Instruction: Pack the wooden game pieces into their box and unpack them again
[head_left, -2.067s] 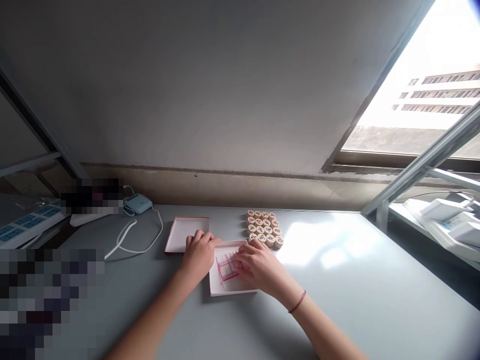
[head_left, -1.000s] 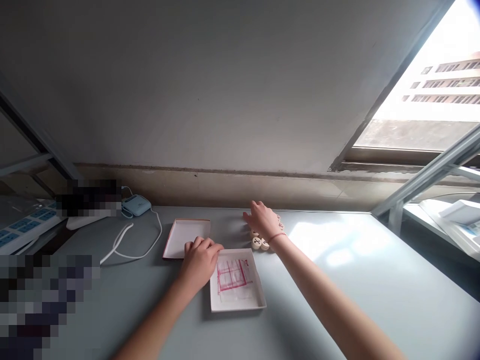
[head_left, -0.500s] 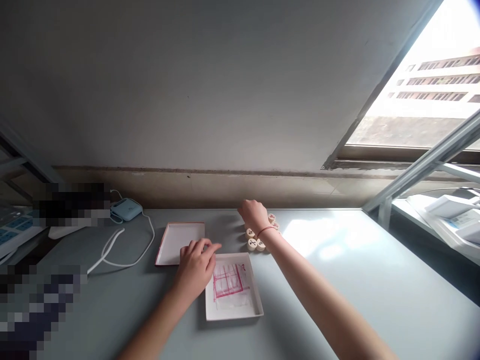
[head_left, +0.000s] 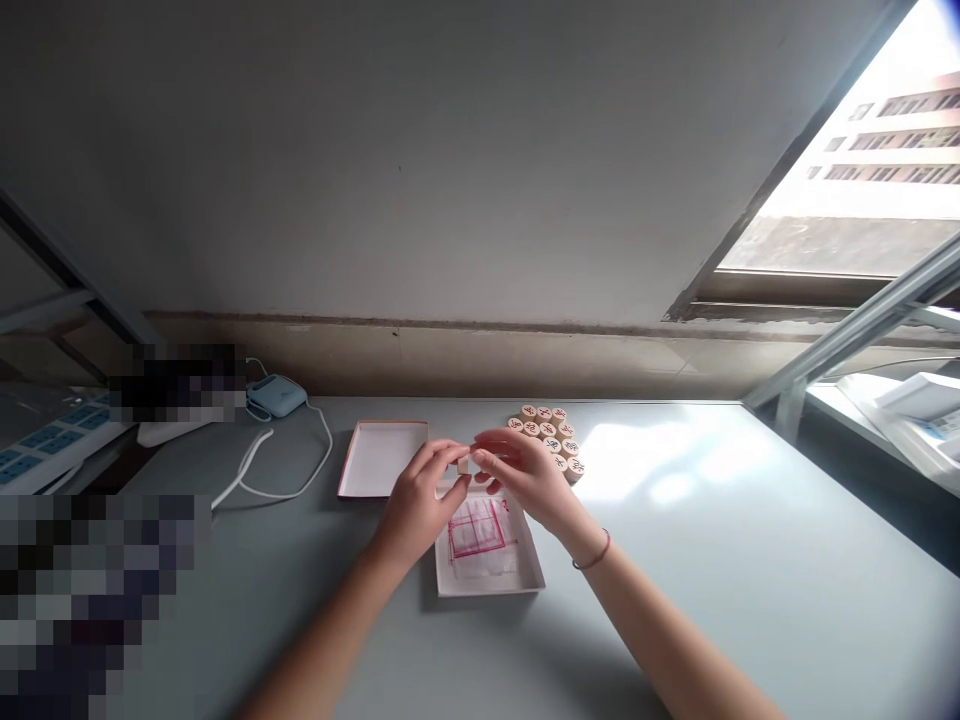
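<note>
Over the far end of a white box tray (head_left: 491, 592), my two hands meet. My left hand (head_left: 420, 497) pinches a small wooden Chinese chess piece (head_left: 463, 466) between thumb and fingertips. Close against it is my right hand (head_left: 529, 474), its fingers curved and the thumb slightly apart from them. Whether its fingertips touch the piece I cannot make out. Inside the tray lies a clear plastic sheet (head_left: 478, 530) with pink grid lines. Beyond my right hand, several round chess pieces (head_left: 547, 430) with red or dark characters stand in a tight cluster, partly hidden by that hand.
A shallow white box lid (head_left: 386, 455) with a red edge lies left of the tray. Farther left are a white cable (head_left: 328, 440), a light blue device (head_left: 277, 396) and a power strip (head_left: 52, 440). A wall runs along the grey table's (head_left: 720, 560) back edge.
My right hand has come back from the chess pieces to meet my left hand above the tray. A piece now shows between them. The view has shifted slightly.
</note>
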